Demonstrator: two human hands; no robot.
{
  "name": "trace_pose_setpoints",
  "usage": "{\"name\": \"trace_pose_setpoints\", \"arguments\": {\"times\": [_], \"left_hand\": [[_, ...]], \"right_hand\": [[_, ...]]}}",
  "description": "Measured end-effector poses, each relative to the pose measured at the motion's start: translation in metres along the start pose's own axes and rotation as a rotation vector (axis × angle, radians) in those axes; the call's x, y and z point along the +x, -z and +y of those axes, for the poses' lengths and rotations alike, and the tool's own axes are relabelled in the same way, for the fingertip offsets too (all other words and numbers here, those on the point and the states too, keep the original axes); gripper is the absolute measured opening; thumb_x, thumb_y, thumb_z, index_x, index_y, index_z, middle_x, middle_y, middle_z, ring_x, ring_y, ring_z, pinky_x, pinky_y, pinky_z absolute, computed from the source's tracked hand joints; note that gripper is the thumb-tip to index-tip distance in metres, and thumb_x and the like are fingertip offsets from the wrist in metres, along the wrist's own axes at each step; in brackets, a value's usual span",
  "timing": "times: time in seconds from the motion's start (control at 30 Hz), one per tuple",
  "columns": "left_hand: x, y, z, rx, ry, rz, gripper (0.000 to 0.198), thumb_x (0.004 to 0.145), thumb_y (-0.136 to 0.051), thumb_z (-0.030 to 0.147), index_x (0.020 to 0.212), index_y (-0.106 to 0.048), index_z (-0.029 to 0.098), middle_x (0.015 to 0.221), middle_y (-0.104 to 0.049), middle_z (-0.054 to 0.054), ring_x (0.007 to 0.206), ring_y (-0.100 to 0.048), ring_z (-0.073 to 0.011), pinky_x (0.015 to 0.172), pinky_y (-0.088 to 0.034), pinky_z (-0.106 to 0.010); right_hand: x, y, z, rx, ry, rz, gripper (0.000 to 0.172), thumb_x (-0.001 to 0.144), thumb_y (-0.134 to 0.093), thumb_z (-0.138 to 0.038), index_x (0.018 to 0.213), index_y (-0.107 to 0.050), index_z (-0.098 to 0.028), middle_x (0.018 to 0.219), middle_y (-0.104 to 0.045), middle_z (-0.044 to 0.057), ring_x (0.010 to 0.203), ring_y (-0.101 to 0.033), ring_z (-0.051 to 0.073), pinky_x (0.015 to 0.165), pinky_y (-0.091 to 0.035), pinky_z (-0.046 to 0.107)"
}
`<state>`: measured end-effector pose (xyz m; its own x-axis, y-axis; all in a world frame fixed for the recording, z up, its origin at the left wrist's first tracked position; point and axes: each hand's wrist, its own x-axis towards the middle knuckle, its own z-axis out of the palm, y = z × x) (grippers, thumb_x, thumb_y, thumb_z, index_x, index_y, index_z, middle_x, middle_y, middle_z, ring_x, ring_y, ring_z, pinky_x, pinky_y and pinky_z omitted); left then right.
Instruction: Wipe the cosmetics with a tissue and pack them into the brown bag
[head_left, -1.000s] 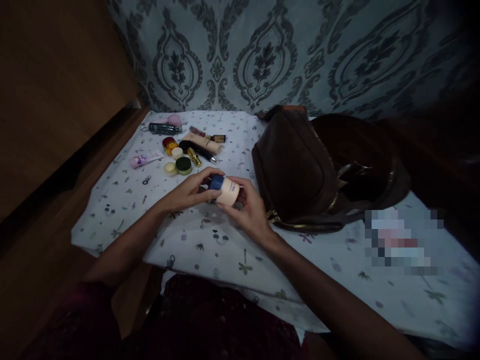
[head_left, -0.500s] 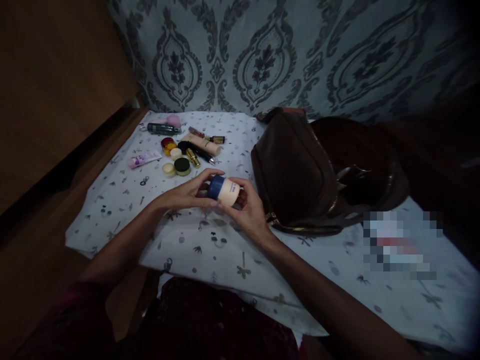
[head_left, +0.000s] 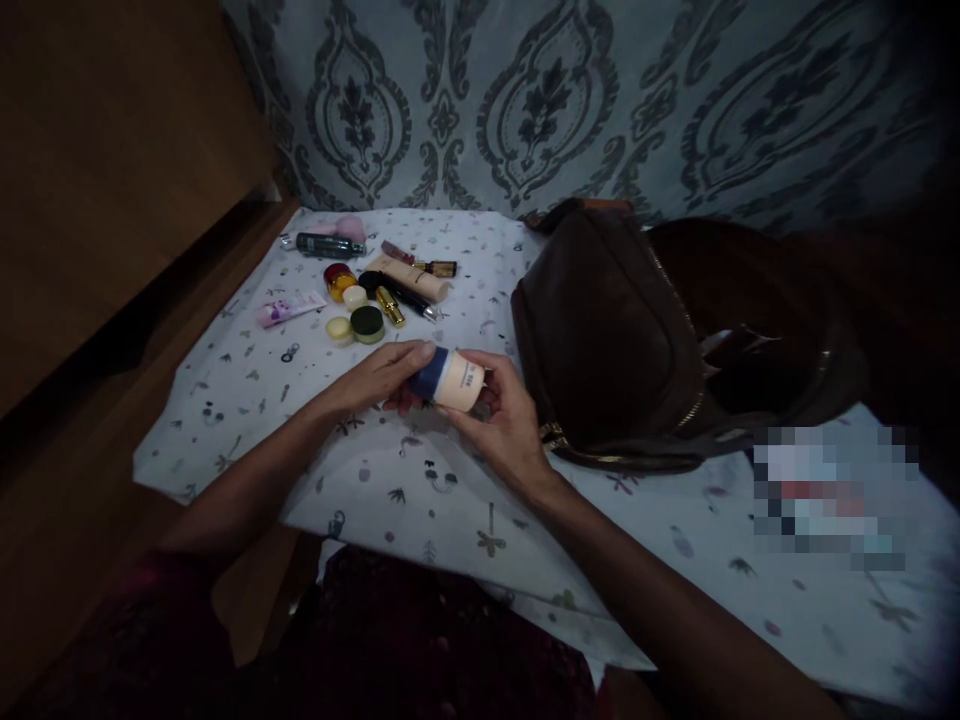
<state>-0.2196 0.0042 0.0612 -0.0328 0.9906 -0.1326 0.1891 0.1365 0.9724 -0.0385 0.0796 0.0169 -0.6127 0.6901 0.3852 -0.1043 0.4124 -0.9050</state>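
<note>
A small cream jar (head_left: 461,382) with a dark blue lid lies on its side between my two hands, above the patterned cloth. My left hand (head_left: 384,376) is closed around the blue lid, its thumb on top. My right hand (head_left: 507,408) grips the pale body from the other end, fingers behind it and thumb below. Just beyond my left hand are a round jar with a dark green lid (head_left: 367,323) and a small pale yellow jar (head_left: 340,331). A brown leather bag (head_left: 600,340) stands open to the right of my right hand.
Behind the jars lie a beige tube (head_left: 412,278), a gold lipstick (head_left: 390,306), an amber jar with a red lid (head_left: 340,281) and a dark green bottle (head_left: 328,246). A white and purple tube (head_left: 291,309) is at left. Wooden furniture (head_left: 127,180) borders the cloth's left side.
My left hand has shifted its grip on the blue lid, its thumb now on top rather than below. The jar has tilted slightly. The view has moved a little.
</note>
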Motion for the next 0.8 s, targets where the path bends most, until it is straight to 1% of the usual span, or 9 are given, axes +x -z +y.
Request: {"name": "trace_pose_setpoints", "arguments": {"times": [0.07, 0.1, 0.13, 0.2, 0.27, 0.37, 0.5, 0.63, 0.8], "left_hand": [[0.0, 0.002, -0.001, -0.043, -0.006, -0.025, 0.063, 0.087, -0.041, 0.074, 0.096, -0.057, 0.014, 0.06, -0.059, 0.0, 0.045, -0.055, -0.011, 0.036, -0.035, -0.019], [0.0, 0.003, 0.0, -0.065, -0.015, -0.044, 0.062, 0.085, -0.046, 0.073, 0.104, -0.056, 0.014, 0.069, -0.062, -0.002, 0.051, -0.059, -0.0123, 0.037, -0.036, -0.018], [-0.001, 0.004, 0.001, -0.08, -0.026, -0.065, 0.062, 0.083, -0.054, 0.069, 0.115, -0.053, 0.016, 0.08, -0.064, -0.004, 0.058, -0.062, -0.0135, 0.038, -0.039, -0.018], [-0.002, 0.006, 0.004, -0.087, -0.052, -0.093, 0.068, 0.078, -0.071, 0.055, 0.131, -0.044, 0.022, 0.103, -0.062, -0.006, 0.072, -0.064, -0.0144, 0.043, -0.044, -0.018], [-0.004, 0.006, 0.007, -0.075, -0.074, -0.105, 0.072, 0.074, -0.078, 0.043, 0.134, -0.042, 0.025, 0.113, -0.058, -0.007, 0.077, -0.062, -0.0132, 0.047, -0.047, -0.018], [-0.005, 0.005, 0.01, -0.072, -0.085, -0.089, 0.06, 0.075, -0.078, 0.039, 0.125, -0.049, 0.023, 0.106, -0.058, -0.005, 0.074, -0.06, -0.0115, 0.046, -0.044, -0.016], [-0.004, 0.004, 0.009, -0.094, -0.043, -0.075, 0.049, 0.08, -0.072, 0.048, 0.114, -0.053, 0.019, 0.085, -0.061, -0.001, 0.062, -0.061, -0.0104, 0.04, -0.038, -0.015], [-0.002, 0.003, 0.006, -0.053, 0.023, -0.029, 0.052, 0.083, -0.061, 0.063, 0.102, -0.056, 0.016, 0.061, -0.057, 0.003, 0.045, -0.054, -0.008, 0.035, -0.031, -0.015], [-0.002, 0.001, 0.005, -0.011, 0.09, 0.027, 0.056, 0.086, -0.05, 0.07, 0.097, -0.057, 0.015, 0.057, -0.057, 0.003, 0.043, -0.054, -0.0087, 0.035, -0.028, -0.016]], "right_hand": [[0.0, 0.0, -0.001, 0.006, -0.015, 0.011, 0.055, 0.07, -0.08, -0.027, 0.119, -0.056, -0.028, 0.118, -0.059, 0.006, 0.107, -0.06, 0.024, 0.086, -0.055, 0.038], [0.001, 0.0, -0.002, 0.013, -0.029, 0.016, 0.054, 0.07, -0.079, -0.029, 0.119, -0.056, -0.028, 0.118, -0.059, 0.006, 0.106, -0.061, 0.024, 0.085, -0.055, 0.038], [0.001, 0.001, -0.003, 0.02, -0.044, 0.02, 0.054, 0.07, -0.079, -0.03, 0.118, -0.056, -0.028, 0.119, -0.059, 0.006, 0.105, -0.061, 0.024, 0.085, -0.055, 0.038], [0.002, 0.001, -0.005, 0.032, -0.069, 0.028, 0.053, 0.07, -0.079, -0.032, 0.117, -0.055, -0.027, 0.12, -0.059, 0.006, 0.104, -0.061, 0.023, 0.084, -0.055, 0.038], [0.003, 0.0, -0.005, 0.041, -0.081, 0.03, 0.053, 0.07, -0.078, -0.031, 0.117, -0.055, -0.027, 0.119, -0.059, 0.006, 0.102, -0.061, 0.023, 0.083, -0.055, 0.037], [0.003, 0.0, -0.005, 0.052, -0.075, 0.026, 0.053, 0.069, -0.078, -0.03, 0.117, -0.055, -0.027, 0.118, -0.06, 0.006, 0.101, -0.062, 0.022, 0.083, -0.056, 0.038], [0.002, 0.0, -0.004, 0.051, -0.052, 0.017, 0.053, 0.069, -0.078, -0.026, 0.118, -0.056, -0.028, 0.118, -0.059, 0.005, 0.103, -0.061, 0.023, 0.085, -0.055, 0.039], [0.0, 0.001, -0.003, 0.034, -0.025, 0.01, 0.054, 0.07, -0.077, -0.023, 0.12, -0.057, -0.03, 0.118, -0.059, 0.005, 0.107, -0.06, 0.024, 0.088, -0.055, 0.04], [0.0, 0.001, -0.003, 0.005, -0.01, 0.004, 0.054, 0.071, -0.078, -0.025, 0.12, -0.057, -0.029, 0.119, -0.059, 0.005, 0.11, -0.059, 0.025, 0.089, -0.054, 0.04]]}}
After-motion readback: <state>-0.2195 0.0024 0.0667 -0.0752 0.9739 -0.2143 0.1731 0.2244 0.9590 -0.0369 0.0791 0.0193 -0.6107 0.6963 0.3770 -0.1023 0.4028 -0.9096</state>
